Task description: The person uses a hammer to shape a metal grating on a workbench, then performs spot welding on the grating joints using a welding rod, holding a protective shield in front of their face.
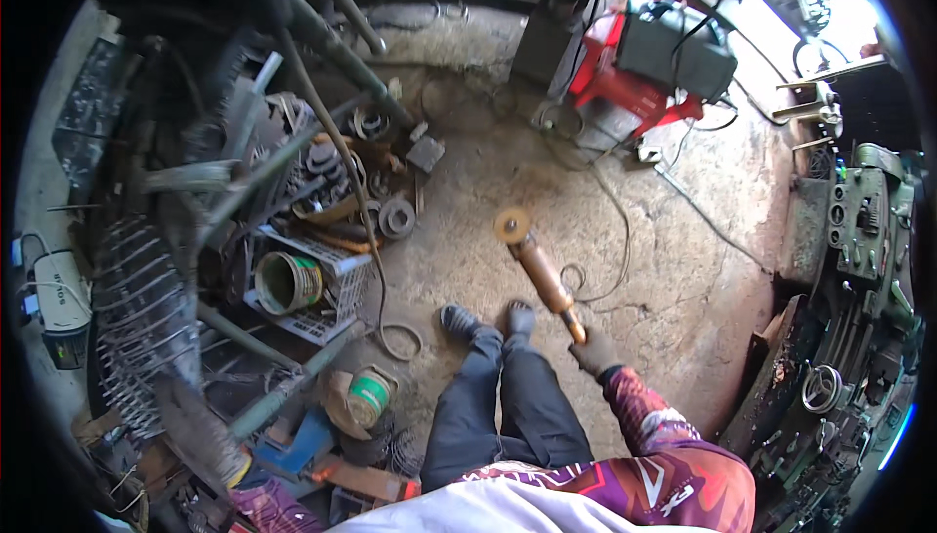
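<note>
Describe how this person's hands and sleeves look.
The right hand seems to wear a dull, dark glove. The right sleeve is patterned in maroon and purple with pale patches; the left sleeve is similarly purple-toned. The left hand is hard to make out.

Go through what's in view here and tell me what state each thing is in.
Right hand: closed on the grinder's near end
Grinder: held out, disc end away from the person
Disc: fitted; spinning or still, cannot tell
Left hand: at lower left, grip unclear
Bucket: open, tilted
Cord: slack, curving over the floor
</note>
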A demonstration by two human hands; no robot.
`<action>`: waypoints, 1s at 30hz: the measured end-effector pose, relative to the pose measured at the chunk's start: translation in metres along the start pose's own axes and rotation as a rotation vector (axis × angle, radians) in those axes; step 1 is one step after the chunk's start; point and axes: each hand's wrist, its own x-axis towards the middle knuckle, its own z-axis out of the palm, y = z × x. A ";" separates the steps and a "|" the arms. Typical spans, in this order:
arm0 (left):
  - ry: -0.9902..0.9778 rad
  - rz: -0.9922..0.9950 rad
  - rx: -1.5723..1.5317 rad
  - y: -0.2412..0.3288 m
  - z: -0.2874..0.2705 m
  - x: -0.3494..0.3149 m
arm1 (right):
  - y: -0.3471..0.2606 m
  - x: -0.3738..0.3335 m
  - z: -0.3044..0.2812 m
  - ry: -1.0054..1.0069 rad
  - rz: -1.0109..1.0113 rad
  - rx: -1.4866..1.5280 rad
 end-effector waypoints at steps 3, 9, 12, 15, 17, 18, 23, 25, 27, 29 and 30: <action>0.236 0.070 -0.099 -0.017 0.010 -0.042 | -0.009 -0.066 -0.001 0.037 -0.056 0.008; -0.913 -0.018 -1.101 0.083 0.101 -0.245 | -0.105 -0.211 -0.059 0.108 -0.150 0.070; -1.156 -0.074 -1.493 0.194 0.060 -0.235 | -0.115 -0.222 -0.068 0.328 -0.503 -0.015; -1.063 -0.467 -1.973 0.260 0.022 -0.211 | -0.153 -0.257 -0.095 0.401 -0.530 0.043; -0.930 -0.506 -1.856 0.281 -0.008 -0.198 | -0.173 -0.276 -0.114 0.492 -0.595 0.049; -0.852 -0.497 -1.807 0.286 -0.015 -0.196 | -0.180 -0.286 -0.119 0.506 -0.601 0.057; -0.986 -0.295 -2.100 0.263 -0.048 -0.157 | -0.220 -0.324 -0.172 -0.113 -0.802 0.352; -1.075 -0.148 -2.144 0.268 -0.071 -0.153 | -0.231 -0.320 -0.180 -0.693 -0.799 0.710; -1.165 -0.071 -2.108 0.259 -0.063 -0.145 | -0.239 -0.324 -0.180 -0.774 -0.828 0.761; -1.250 0.006 -2.071 0.253 -0.064 -0.143 | -0.246 -0.335 -0.184 -0.830 -0.838 0.742; -1.258 0.033 -2.015 0.252 -0.065 -0.144 | -0.246 -0.332 -0.183 -0.832 -0.846 0.738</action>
